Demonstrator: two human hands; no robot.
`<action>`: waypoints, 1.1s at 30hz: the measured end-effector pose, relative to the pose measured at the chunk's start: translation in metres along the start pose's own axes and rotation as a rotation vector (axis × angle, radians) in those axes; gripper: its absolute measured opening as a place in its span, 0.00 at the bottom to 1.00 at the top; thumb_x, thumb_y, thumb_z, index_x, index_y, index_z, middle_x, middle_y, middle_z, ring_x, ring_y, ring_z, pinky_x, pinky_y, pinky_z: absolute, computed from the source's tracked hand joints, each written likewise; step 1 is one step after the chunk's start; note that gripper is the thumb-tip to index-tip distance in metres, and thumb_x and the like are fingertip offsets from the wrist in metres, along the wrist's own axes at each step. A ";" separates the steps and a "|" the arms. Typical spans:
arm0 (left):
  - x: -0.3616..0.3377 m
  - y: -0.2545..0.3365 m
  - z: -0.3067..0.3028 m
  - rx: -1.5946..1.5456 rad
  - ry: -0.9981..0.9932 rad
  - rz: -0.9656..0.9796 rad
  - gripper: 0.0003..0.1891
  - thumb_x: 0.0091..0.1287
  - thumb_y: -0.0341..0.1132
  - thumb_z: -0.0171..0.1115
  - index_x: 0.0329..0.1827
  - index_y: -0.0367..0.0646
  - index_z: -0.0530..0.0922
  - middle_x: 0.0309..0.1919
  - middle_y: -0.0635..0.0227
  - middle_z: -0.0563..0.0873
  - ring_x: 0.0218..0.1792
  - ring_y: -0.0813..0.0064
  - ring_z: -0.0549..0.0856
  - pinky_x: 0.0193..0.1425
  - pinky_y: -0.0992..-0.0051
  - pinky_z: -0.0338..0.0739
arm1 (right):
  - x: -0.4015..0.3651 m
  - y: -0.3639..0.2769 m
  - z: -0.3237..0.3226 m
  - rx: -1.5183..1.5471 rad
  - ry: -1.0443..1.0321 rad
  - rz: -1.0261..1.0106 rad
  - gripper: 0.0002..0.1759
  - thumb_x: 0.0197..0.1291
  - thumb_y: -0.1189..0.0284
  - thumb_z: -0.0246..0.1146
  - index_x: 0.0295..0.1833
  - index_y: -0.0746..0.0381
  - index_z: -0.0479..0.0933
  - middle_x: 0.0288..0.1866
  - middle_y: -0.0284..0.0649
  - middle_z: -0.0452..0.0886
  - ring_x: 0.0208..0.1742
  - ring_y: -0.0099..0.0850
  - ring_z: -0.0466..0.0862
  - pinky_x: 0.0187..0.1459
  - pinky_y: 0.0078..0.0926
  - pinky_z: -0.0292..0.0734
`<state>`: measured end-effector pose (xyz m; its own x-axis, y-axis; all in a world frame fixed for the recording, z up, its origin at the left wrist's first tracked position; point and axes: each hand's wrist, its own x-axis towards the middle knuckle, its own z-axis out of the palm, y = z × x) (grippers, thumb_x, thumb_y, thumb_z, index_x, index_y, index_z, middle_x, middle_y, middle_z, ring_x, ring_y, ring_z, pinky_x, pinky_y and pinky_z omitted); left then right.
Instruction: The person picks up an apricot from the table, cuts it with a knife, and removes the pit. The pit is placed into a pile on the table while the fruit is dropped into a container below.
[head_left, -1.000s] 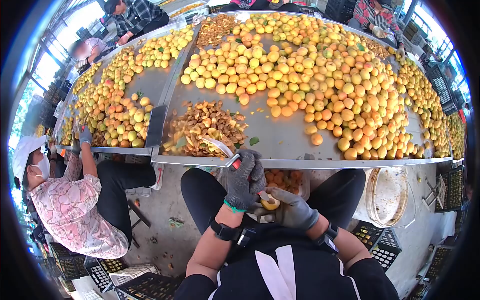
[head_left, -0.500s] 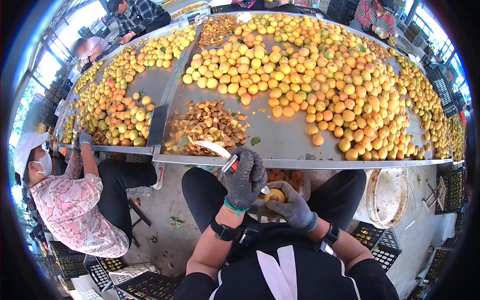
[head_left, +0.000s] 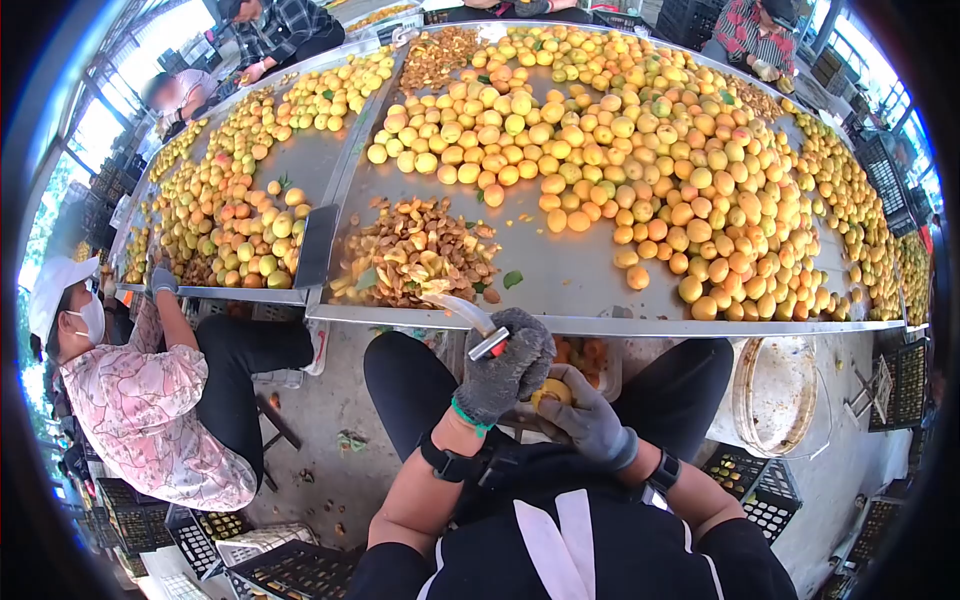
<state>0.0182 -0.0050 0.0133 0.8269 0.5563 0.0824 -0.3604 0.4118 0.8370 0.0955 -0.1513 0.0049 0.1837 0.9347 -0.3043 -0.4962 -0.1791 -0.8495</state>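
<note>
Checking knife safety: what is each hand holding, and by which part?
Left hand grips the knife by its red handle, blade pointing away; right hand cups a yellow fruit from below.

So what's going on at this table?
A person in grey gloves is working on an apricot just below the edge of a long metal table. The left hand grips a red-handled knife, and the right hand cups the fruit. Whole apricots cover the table, with a heap of pits near the edge. A co-worker sits to the left.
</note>
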 end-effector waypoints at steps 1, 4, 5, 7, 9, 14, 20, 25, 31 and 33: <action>0.001 0.001 0.000 0.021 -0.031 -0.017 0.13 0.70 0.41 0.58 0.30 0.46 0.68 0.14 0.71 0.68 0.11 0.81 0.66 0.15 0.80 0.61 | 0.000 -0.001 0.000 0.000 0.000 0.000 0.18 0.70 0.69 0.54 0.61 0.59 0.62 0.34 0.29 0.69 0.25 0.14 0.67 0.25 0.10 0.63; 0.001 0.003 0.000 -0.011 0.009 -0.025 0.12 0.70 0.38 0.58 0.30 0.46 0.68 0.14 0.71 0.68 0.11 0.81 0.66 0.14 0.80 0.61 | 0.000 -0.001 0.002 -0.018 -0.004 0.015 0.17 0.70 0.71 0.54 0.61 0.59 0.61 0.35 0.30 0.69 0.26 0.14 0.67 0.26 0.10 0.64; 0.002 0.003 0.001 -0.045 0.019 -0.037 0.11 0.70 0.38 0.58 0.30 0.47 0.68 0.14 0.72 0.67 0.11 0.81 0.66 0.14 0.80 0.60 | 0.001 0.003 0.004 -0.036 0.027 -0.024 0.17 0.70 0.72 0.54 0.61 0.59 0.61 0.35 0.31 0.69 0.27 0.13 0.67 0.27 0.10 0.64; 0.001 0.001 0.002 -0.097 0.023 -0.043 0.11 0.70 0.38 0.58 0.30 0.47 0.68 0.14 0.72 0.67 0.11 0.81 0.65 0.13 0.80 0.60 | 0.001 0.009 0.008 -0.056 0.059 -0.063 0.17 0.69 0.73 0.54 0.61 0.59 0.60 0.36 0.31 0.69 0.28 0.13 0.67 0.28 0.10 0.65; -0.001 0.001 0.002 -0.145 0.034 -0.047 0.11 0.70 0.37 0.58 0.31 0.48 0.68 0.14 0.72 0.67 0.10 0.81 0.64 0.13 0.80 0.59 | 0.001 0.012 0.011 -0.078 0.086 -0.140 0.17 0.68 0.76 0.54 0.60 0.60 0.60 0.39 0.32 0.71 0.31 0.14 0.69 0.30 0.13 0.68; -0.005 -0.002 0.008 -0.253 0.077 -0.038 0.10 0.70 0.38 0.58 0.31 0.48 0.69 0.16 0.73 0.66 0.09 0.82 0.61 0.13 0.80 0.58 | 0.013 0.022 0.003 -0.476 0.106 -0.448 0.17 0.67 0.75 0.56 0.58 0.62 0.60 0.40 0.36 0.72 0.32 0.18 0.73 0.32 0.17 0.71; -0.002 -0.007 -0.007 -0.534 0.063 -0.133 0.10 0.71 0.41 0.57 0.33 0.48 0.70 0.16 0.75 0.67 0.10 0.83 0.62 0.12 0.81 0.58 | 0.007 0.010 0.000 -0.507 0.007 -0.375 0.17 0.69 0.69 0.56 0.57 0.63 0.61 0.36 0.35 0.73 0.28 0.19 0.73 0.31 0.17 0.70; -0.001 -0.004 -0.007 -0.200 0.043 -0.152 0.10 0.70 0.40 0.58 0.33 0.49 0.70 0.16 0.74 0.67 0.11 0.84 0.62 0.12 0.82 0.58 | 0.013 0.007 0.005 -0.348 0.003 -0.221 0.18 0.70 0.63 0.55 0.56 0.61 0.62 0.37 0.35 0.74 0.27 0.18 0.72 0.29 0.16 0.69; 0.006 0.015 -0.017 -0.424 -0.057 -0.111 0.10 0.71 0.40 0.56 0.32 0.49 0.69 0.15 0.73 0.66 0.09 0.81 0.63 0.13 0.79 0.60 | 0.023 -0.012 0.012 0.082 -0.216 -0.015 0.19 0.69 0.58 0.54 0.56 0.59 0.62 0.41 0.37 0.75 0.25 0.17 0.68 0.25 0.14 0.64; 0.006 0.021 -0.017 -0.319 -0.086 -0.071 0.10 0.71 0.40 0.55 0.32 0.48 0.69 0.15 0.74 0.66 0.09 0.81 0.63 0.13 0.79 0.60 | 0.022 -0.016 0.019 0.223 -0.152 0.044 0.20 0.70 0.58 0.54 0.56 0.60 0.62 0.42 0.36 0.74 0.26 0.17 0.68 0.25 0.16 0.64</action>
<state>0.0085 0.0190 0.0224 0.8833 0.4606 0.0868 -0.4064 0.6603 0.6316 0.0915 -0.1220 0.0200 0.0367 0.9658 -0.2567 -0.6789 -0.1644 -0.7156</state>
